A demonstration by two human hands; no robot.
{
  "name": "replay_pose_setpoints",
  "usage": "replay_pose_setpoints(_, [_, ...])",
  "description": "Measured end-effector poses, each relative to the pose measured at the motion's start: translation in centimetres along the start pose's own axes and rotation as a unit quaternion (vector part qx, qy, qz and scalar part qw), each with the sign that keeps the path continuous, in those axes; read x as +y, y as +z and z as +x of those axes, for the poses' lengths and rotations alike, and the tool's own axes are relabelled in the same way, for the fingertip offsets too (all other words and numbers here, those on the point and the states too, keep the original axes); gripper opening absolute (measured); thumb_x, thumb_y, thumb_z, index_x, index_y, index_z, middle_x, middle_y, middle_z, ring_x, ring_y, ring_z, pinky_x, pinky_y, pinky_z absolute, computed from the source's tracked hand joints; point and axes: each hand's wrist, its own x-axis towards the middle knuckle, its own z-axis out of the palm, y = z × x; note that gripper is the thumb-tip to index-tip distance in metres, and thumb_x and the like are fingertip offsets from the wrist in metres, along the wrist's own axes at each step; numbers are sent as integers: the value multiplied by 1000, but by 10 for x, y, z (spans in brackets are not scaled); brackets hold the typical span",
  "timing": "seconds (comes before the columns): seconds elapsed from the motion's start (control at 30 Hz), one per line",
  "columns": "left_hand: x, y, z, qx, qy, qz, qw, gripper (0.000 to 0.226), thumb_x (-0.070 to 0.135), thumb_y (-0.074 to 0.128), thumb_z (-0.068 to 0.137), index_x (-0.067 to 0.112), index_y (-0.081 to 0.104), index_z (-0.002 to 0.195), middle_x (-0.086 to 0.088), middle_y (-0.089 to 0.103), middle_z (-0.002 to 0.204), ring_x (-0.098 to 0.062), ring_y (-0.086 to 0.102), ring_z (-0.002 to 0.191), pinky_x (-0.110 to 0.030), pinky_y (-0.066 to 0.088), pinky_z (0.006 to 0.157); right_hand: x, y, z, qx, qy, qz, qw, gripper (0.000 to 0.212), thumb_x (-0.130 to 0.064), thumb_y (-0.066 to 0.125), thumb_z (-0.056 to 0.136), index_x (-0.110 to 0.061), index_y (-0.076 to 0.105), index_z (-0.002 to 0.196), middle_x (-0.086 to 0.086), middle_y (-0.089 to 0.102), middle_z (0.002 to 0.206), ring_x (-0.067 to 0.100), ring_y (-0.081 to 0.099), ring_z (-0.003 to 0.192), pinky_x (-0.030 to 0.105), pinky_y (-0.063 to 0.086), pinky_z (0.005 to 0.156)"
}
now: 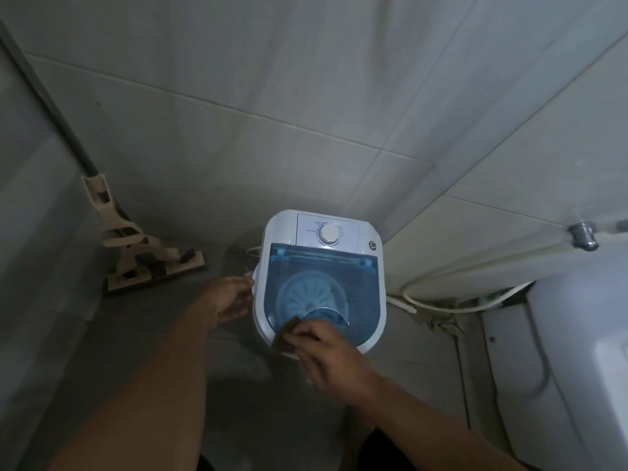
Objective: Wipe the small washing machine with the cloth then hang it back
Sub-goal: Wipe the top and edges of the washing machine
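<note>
The small washing machine (367, 266) stands on the floor in a tiled corner: white body, clear blue lid, round white dial at its back. A dark brownish cloth (287, 331) lies on the lid's near edge, and my right hand (331, 355) presses on it with fingers closed over it. My left hand (226, 299) rests against the machine's left side, fingers spread, holding nothing. Most of the cloth is hidden under my right hand.
A beige mop (136, 249) with a dark handle leans in the left corner, its head flat on the floor. A white hose (438, 305) loops along the wall to the right. A large white appliance (577, 351) fills the right side, below a metal tap (582, 234).
</note>
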Motion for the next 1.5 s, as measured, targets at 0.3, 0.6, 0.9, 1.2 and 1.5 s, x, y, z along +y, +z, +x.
replay_pose_setpoints(0.3, [3, 2, -4, 13, 12, 4, 1000, 23, 13, 62, 92, 9, 66, 114, -10, 71, 98, -21, 65, 86, -40, 52, 90, 68, -35, 30, 271, 336, -37, 901, 30, -11, 60, 100, -13, 72, 128, 6, 60, 116, 20, 60, 106, 45, 54, 99])
replay_pose_setpoints(0.6, [4, 5, -10, 18, 17, 18, 1000, 18, 12, 59, 94, 9, 64, 111, -9, 69, 94, -24, 63, 91, -43, 48, 98, -18, 16, 14, 0, -25, -41, 999, 33, -25, 54, 103, -23, 60, 136, 3, 60, 128, 20, 56, 116, 29, 45, 98])
replay_pose_setpoints(0.9, [1, 2, -1, 2, 15, 41, 999, 26, 16, 61, 91, 10, 67, 116, -12, 72, 114, -22, 65, 97, -40, 52, 96, 76, -30, 6, 308, 404, -7, 861, 31, -9, 61, 99, -15, 73, 127, 6, 59, 117, 25, 65, 103, 23, 46, 98])
replay_pose_setpoints(1.2, [2, 1, -7, 8, 16, 51, 999, 28, 17, 63, 90, 10, 67, 118, -16, 70, 120, -29, 64, 115, -48, 47, 104, 7, 1, -4, 132, 111, 22, 985, 32, -16, 60, 100, -15, 69, 130, 2, 61, 125, 17, 60, 116, 28, 49, 103])
replay_pose_setpoints(1.5, [5, 6, -15, 5, 14, 42, 999, 25, 15, 61, 92, 10, 67, 116, -7, 71, 101, -22, 64, 98, -44, 47, 105, 7, 28, -53, 261, 289, 23, 921, 36, -23, 51, 100, -23, 69, 131, 2, 60, 121, 22, 63, 111, 30, 51, 100])
